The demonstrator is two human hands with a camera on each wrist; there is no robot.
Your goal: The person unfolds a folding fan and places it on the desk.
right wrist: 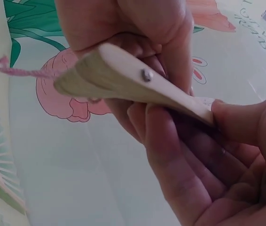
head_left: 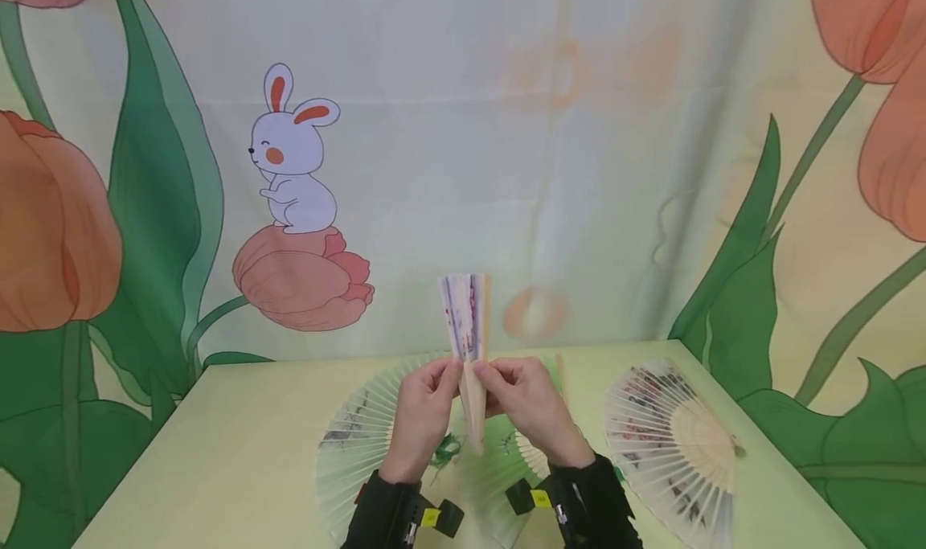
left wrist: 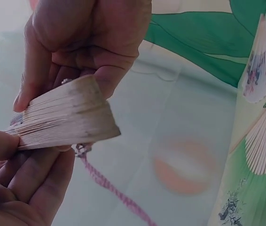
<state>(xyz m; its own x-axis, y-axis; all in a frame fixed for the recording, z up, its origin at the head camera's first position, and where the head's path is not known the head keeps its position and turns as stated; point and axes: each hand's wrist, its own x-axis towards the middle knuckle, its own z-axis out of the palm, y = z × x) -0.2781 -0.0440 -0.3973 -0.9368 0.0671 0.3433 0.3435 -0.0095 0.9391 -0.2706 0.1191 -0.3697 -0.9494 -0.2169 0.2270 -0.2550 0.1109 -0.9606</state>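
Note:
A mostly folded folding fan (head_left: 465,316) stands upright before me, its printed leaf at the top and its bare wooden sticks below. My left hand (head_left: 419,420) pinches it from the left, and my right hand (head_left: 534,408) pinches it from the right, thumbs on the near side. Seen from the left wrist, the stick ends (left wrist: 76,115) are bunched together, with a pink cord (left wrist: 116,190) hanging from the rivet. The right wrist view shows the smooth outer guard (right wrist: 128,70) with a metal rivet (right wrist: 146,75).
Spread on the table (head_left: 217,452) are a pale green fan (head_left: 347,460) at the left, a greener fan (head_left: 495,481) below my hands and a flower-printed white fan (head_left: 669,444) at the right. A green tassel (head_left: 447,450) lies between my wrists. Behind hangs a printed cloth (head_left: 434,131).

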